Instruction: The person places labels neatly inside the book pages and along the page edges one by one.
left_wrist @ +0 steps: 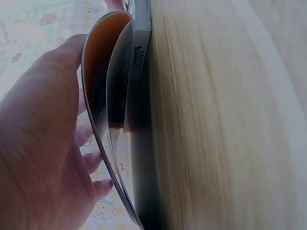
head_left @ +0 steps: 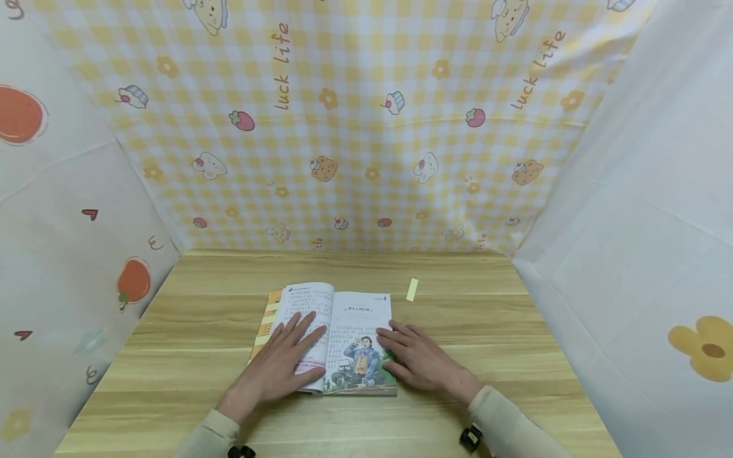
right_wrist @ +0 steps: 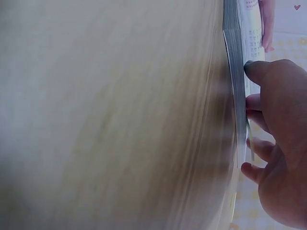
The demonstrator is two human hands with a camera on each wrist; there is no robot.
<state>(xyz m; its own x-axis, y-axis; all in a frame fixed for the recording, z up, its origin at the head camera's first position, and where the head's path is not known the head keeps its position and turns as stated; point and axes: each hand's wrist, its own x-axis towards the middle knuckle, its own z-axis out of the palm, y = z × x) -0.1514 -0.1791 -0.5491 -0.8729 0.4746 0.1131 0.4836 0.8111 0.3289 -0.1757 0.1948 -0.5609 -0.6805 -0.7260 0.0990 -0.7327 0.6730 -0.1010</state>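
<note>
An open book [head_left: 357, 305] lies on the wooden table, with text on its left page and a printed picture of a person in a blue jacket low on its right page. Spread across the left page is my left hand [head_left: 282, 357], its fingers straight. In the left wrist view, the left-side pages and cover [left_wrist: 91, 91] bow upward beneath that hand. My right hand [head_left: 420, 356] rests at the right edge of the book, fingertips on the right page. The right wrist view shows the thick page block [right_wrist: 234, 62] with the fingertips along its upper edge.
A small pale yellow paper strip [head_left: 412, 290] lies on the table [head_left: 475, 305] beyond the book's right corner. Yellow strips [head_left: 266, 323] show at the book's left edge. A checkered cloth [head_left: 355, 140] hangs behind the table, with white cloth on both sides.
</note>
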